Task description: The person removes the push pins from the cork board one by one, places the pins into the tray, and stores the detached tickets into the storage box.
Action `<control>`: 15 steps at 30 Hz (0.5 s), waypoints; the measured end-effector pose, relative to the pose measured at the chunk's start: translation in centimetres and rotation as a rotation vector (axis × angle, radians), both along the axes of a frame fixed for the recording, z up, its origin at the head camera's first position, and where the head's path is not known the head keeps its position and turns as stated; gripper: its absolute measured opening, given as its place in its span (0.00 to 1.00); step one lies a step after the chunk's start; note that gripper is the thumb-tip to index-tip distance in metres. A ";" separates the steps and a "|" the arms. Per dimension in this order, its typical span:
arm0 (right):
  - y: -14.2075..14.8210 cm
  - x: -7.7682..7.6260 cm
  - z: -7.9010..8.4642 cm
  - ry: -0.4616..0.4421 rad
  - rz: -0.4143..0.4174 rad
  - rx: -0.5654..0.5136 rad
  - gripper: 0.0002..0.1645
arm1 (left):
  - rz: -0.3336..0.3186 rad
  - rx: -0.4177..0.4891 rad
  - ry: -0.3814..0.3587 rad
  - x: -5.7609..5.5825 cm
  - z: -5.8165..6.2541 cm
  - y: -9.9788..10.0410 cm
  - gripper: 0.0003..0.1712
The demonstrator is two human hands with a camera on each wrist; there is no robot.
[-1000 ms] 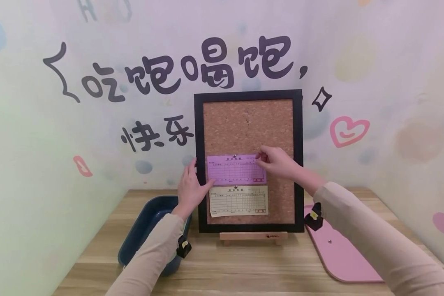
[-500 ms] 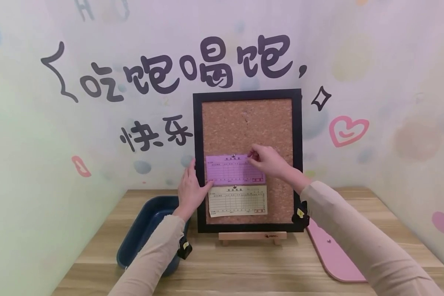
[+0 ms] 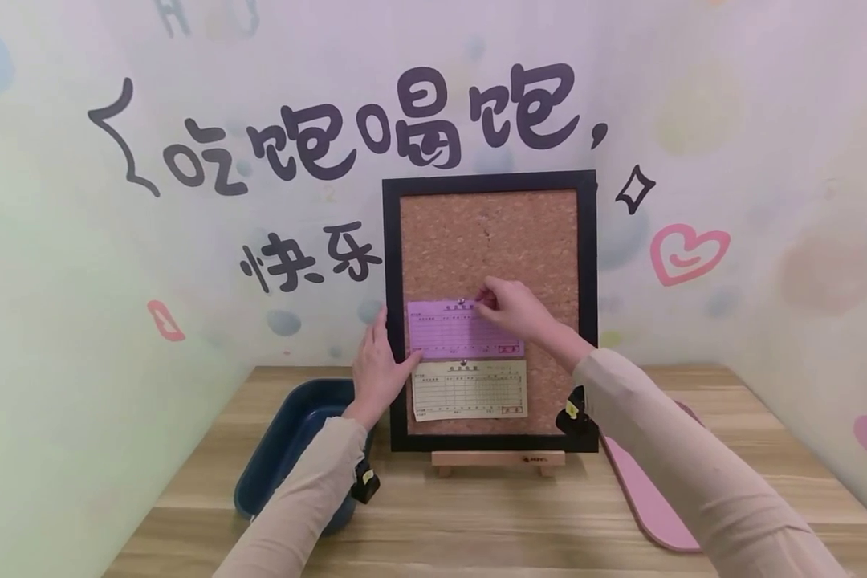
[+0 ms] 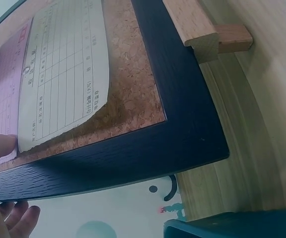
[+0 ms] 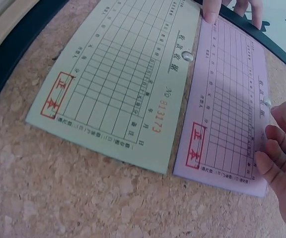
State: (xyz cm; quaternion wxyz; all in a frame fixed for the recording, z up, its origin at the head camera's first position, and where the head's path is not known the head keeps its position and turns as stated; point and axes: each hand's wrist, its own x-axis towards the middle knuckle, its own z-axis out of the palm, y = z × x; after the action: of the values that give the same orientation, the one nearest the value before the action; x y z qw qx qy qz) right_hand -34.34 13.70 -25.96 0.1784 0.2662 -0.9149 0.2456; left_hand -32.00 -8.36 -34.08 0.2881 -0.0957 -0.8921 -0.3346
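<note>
A purple receipt slip (image 3: 433,329) is pinned to a black-framed cork board (image 3: 527,233). Just below it hangs a pale yellow-green receipt slip (image 3: 441,397) with its own push pin (image 5: 187,56). My left hand (image 3: 379,373) grips the board's left frame edge, thumb over the purple slip's lower left corner and fingers behind the frame. At the purple slip's top edge, my right hand (image 3: 516,309) has its fingers loosely bent, with nothing between them. Its fingertips (image 5: 277,111) are right beside the silver push pin (image 5: 267,101) of that slip.
The board leans on a small wooden easel (image 3: 498,458) on a wood-grain table (image 3: 477,522). To the left stands a dark blue tray (image 3: 289,433), partly behind my left sleeve. A pink board (image 3: 650,490) lies at right under my right forearm.
My right hand has moved left along the purple slip's top edge, toward its push pin. The left hand keeps its grip on the frame. Both slips stay in place.
</note>
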 end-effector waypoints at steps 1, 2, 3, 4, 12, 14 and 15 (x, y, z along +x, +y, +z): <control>0.0 -0.1 -0.1 0.002 -0.003 0.002 0.06 | -0.001 0.000 0.000 0.0 0.0 0.0 0.50; -0.1 -0.1 -0.1 0.002 -0.007 0.003 0.06 | -0.005 0.001 0.001 -0.1 -0.1 0.1 0.50; -0.1 -0.2 -0.2 0.007 -0.011 0.004 0.06 | -0.011 0.005 0.002 -0.1 -0.1 0.1 0.50; -0.1 -0.2 -0.3 0.012 -0.013 0.003 0.06 | -0.015 0.006 0.002 -0.1 -0.1 0.1 0.50; -0.9 -0.6 -0.7 0.075 -0.024 -0.014 0.05 | -0.021 0.017 0.007 -0.1 -0.3 -0.2 0.51; -1.2 -0.6 -0.8 0.083 -0.032 -0.018 0.05 | -0.024 0.014 0.011 -0.1 -0.3 -0.2 0.51; -1.3 -0.6 -0.8 0.089 -0.036 -0.020 0.05 | -0.024 0.013 0.007 -0.1 -0.3 -0.2 0.51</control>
State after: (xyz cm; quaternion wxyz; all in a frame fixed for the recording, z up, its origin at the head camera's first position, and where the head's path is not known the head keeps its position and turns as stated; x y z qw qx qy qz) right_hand -34.93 12.41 -26.75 0.2261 0.2584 -0.9082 0.2392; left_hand -32.09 -8.58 -34.40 0.2879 -0.1057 -0.8877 -0.3433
